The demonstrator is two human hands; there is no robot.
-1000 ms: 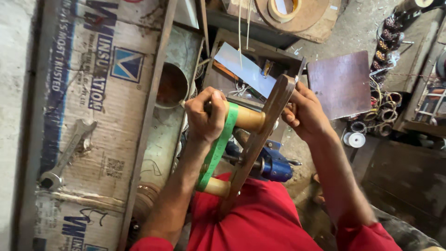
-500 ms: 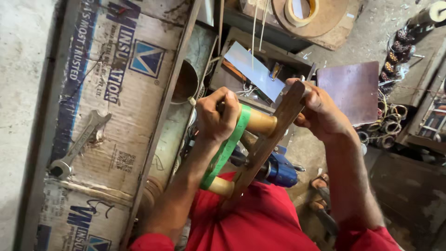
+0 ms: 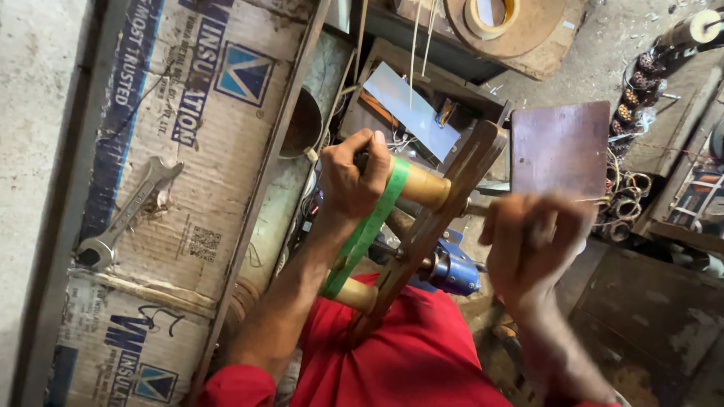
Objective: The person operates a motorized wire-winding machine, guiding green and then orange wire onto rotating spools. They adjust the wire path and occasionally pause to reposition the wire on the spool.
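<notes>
Wooden winding frame [image 3: 430, 234], a slanted slat carrying two tan pegs, stands over the person's red-clad lap near the middle of the view, with a green strap [image 3: 369, 226] looped around both pegs. The left hand [image 3: 354, 177] is closed around the upper peg and the strap. The right hand [image 3: 539, 241] is curled into a fist just right of the slat; it is blurred, and what it grips cannot be told. A blue tool body [image 3: 452, 270] sits behind the slat. To the left, flattened printed cardboard [image 3: 181, 151] covers the work surface, with a steel spanner [image 3: 124, 218] lying on it. Beyond are a brown square plate [image 3: 562, 147], a tape roll [image 3: 490, 15] on a round wooden disc, and wire coils [image 3: 626, 203] on the dusty concrete floor.
</notes>
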